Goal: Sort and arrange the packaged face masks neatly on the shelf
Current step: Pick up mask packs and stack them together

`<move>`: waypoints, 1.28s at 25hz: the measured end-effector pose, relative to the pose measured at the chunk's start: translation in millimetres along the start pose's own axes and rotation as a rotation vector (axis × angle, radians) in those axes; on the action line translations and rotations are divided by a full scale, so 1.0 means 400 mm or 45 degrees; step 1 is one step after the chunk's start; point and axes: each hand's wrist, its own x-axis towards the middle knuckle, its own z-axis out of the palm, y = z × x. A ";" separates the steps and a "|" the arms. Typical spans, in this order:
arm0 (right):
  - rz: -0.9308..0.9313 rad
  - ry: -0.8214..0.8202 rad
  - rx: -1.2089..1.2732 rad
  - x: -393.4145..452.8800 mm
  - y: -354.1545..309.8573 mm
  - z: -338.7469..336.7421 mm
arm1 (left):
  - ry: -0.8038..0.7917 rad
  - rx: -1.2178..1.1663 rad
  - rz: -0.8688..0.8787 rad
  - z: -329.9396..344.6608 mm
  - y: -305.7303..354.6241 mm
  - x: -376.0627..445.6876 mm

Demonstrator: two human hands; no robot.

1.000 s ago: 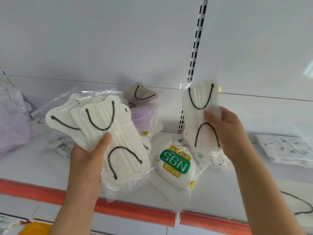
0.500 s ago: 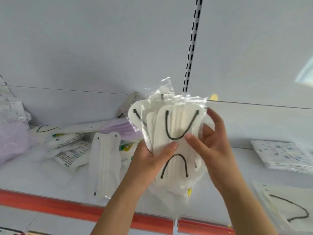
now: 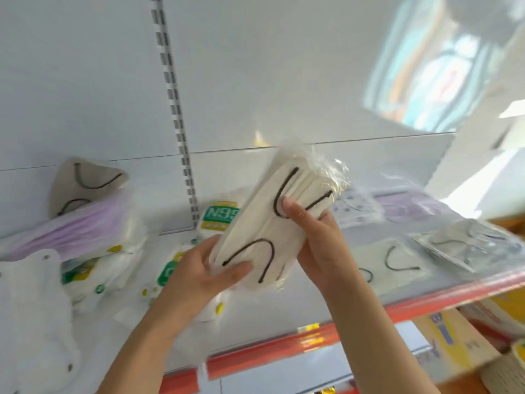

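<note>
A stack of cream masks with black ear loops [image 3: 267,223], each in clear wrap, is held tilted above the white shelf [image 3: 355,243]. My left hand [image 3: 199,277] grips the stack's lower end, thumb on its front. My right hand [image 3: 315,237] clasps the stack's right side, thumb pressed near the upper loop. More cream masks with black loops [image 3: 395,263] lie flat on the shelf to the right. N95 packs with green labels [image 3: 218,217] lie behind my hands.
Purple mask packs [image 3: 82,226] and a beige mask [image 3: 85,183] pile up at the left, with a white mask [image 3: 37,308] in front. Clear-wrapped patterned masks [image 3: 468,243] lie far right. The shelf has a red front edge [image 3: 312,342] and a slotted upright [image 3: 176,109].
The two hands have squared the masks into one stack and tilted it to the right. The view has swung right, showing more of the shelf's right end.
</note>
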 end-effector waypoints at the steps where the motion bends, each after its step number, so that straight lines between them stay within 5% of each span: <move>1: -0.017 0.091 0.037 -0.009 -0.022 -0.046 | -0.024 -0.065 -0.019 0.029 0.006 0.014; 5: -0.193 0.549 -0.321 -0.050 -0.087 -0.267 | 0.046 -0.071 -0.128 0.194 0.005 0.081; 9: -0.069 0.984 -0.889 -0.089 -0.147 -0.442 | -0.036 0.094 -0.147 0.347 -0.013 0.138; 11: -0.050 1.018 -1.306 -0.103 -0.158 -0.507 | -0.075 0.335 -0.172 0.393 -0.020 0.149; 15: 0.146 0.685 -1.818 -0.111 -0.116 -0.571 | -0.156 0.634 -0.242 0.445 -0.040 0.137; 19: 0.062 0.729 -1.999 -0.091 -0.093 -0.539 | -0.159 0.903 -0.111 0.438 -0.040 0.125; 22: -0.170 0.710 -2.092 -0.045 -0.075 -0.426 | 0.024 0.896 0.236 0.376 -0.026 0.093; 26: -0.363 0.201 -1.752 0.039 0.046 -0.153 | 0.259 0.808 0.571 0.189 -0.028 0.017; 32: -0.598 -0.457 -1.639 0.058 0.300 0.257 | 1.059 0.931 0.532 -0.207 -0.084 -0.196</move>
